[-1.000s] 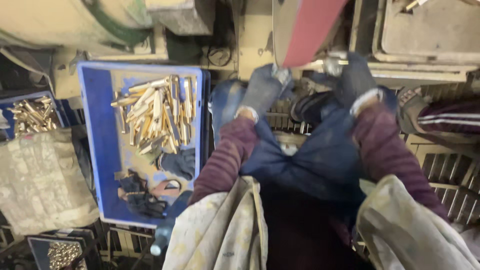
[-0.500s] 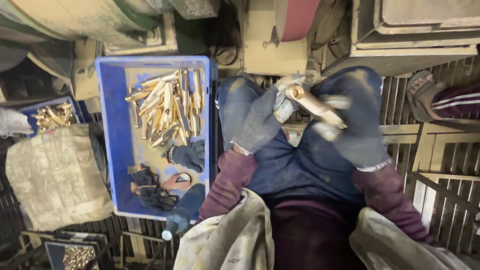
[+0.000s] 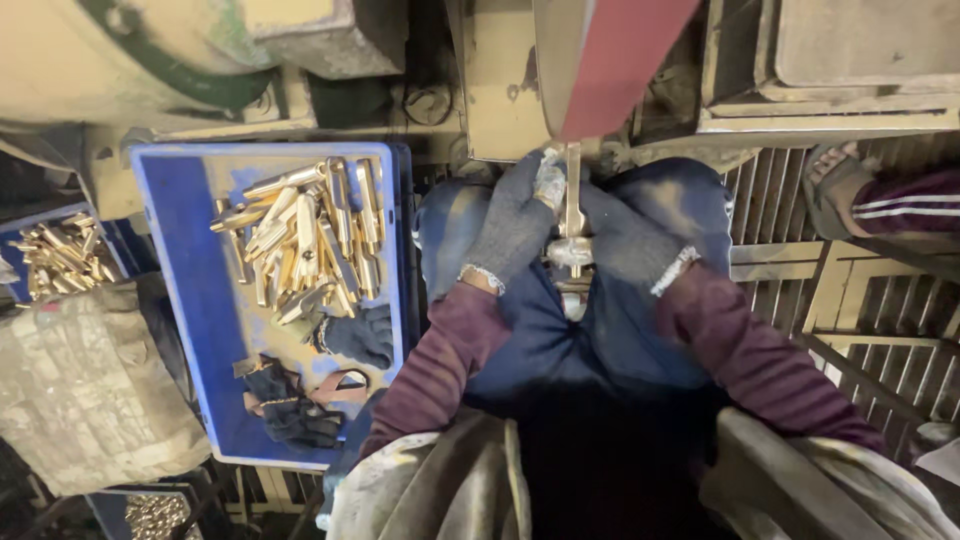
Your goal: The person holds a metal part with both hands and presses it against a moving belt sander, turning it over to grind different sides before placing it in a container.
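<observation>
Both my hands wear dark grey gloves and hold one long brass part upright between my knees. My left hand grips its left side, fingertips near the top. My right hand grips its lower right side. The part's upper end touches the red sanding belt of the machine in front of me. A blue tray at my left holds a heap of several similar brass parts.
Spare dark gloves and rags lie in the blue tray's near end. A second blue bin of brass pieces sits far left, above a grey sack. Another person's sandalled foot rests on the slatted floor at right.
My hands have raised the brass part from lying tilted across my lap to standing upright, its tip now against the red belt. The view has shifted slightly.
</observation>
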